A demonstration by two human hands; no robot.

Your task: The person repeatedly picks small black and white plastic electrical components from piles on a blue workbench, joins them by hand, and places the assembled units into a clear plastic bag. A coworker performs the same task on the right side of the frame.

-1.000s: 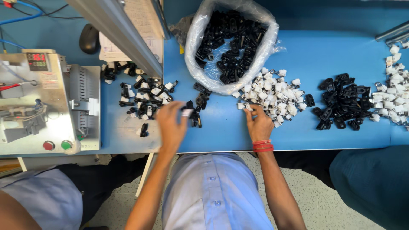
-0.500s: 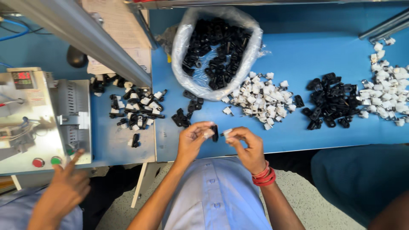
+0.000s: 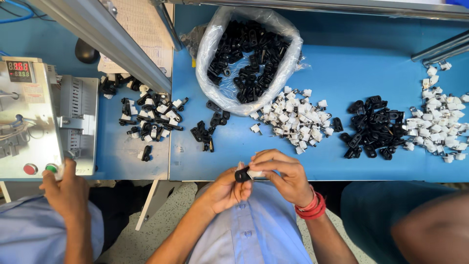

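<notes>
Bright, even overhead light, soft shadows, glare on plastic bag (image 3: 210,54), sharp focus.

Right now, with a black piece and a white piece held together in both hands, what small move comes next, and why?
Probably press the small black plastic clip in the left hand onto the small white plastic piece in the right hand: they meet at the fingertips, seemingly not yet seated.

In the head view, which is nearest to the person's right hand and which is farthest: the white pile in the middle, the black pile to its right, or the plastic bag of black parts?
From the right hand:
1. White pile, just above the hand, mid-table.
2. Black pile, farther out to the right.
3. Plastic bag, at the back of the table.
</notes>
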